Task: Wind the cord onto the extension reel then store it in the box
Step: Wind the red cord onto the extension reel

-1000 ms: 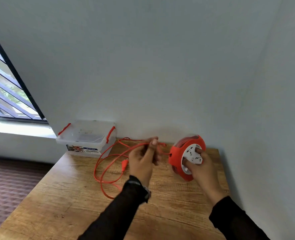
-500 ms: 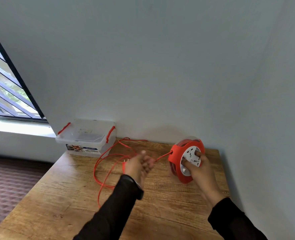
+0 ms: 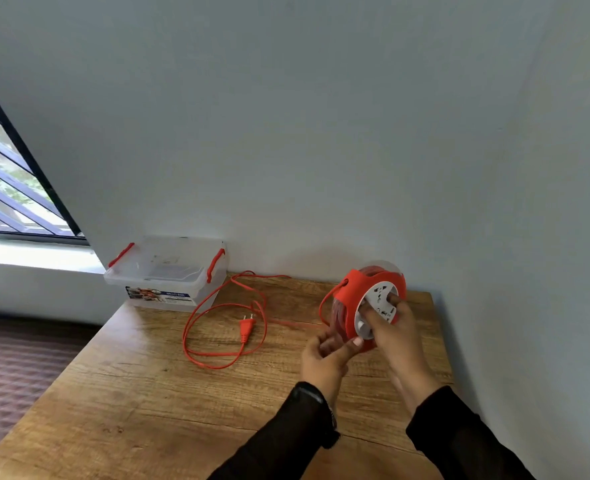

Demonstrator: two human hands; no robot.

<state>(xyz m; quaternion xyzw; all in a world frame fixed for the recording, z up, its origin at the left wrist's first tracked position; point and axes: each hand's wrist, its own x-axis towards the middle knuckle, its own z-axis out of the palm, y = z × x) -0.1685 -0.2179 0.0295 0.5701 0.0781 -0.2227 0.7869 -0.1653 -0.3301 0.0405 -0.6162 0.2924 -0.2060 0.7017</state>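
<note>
— Anything readable here?
— Only one spot: the printed label (image 3: 160, 295) on the front of the clear plastic box (image 3: 169, 271) at the far left of the desk (image 3: 148, 393). In its blue band stand white letters that look like "MULTI BOX".
— Sure of that?
— Not fully; the letters are small and soft. The finer print under them and the coloured picture beside them are too blurred to read.
— And the white face of the extension reel (image 3: 369, 306)?
— Socket holes and small dark marks, nothing legible.
</note>
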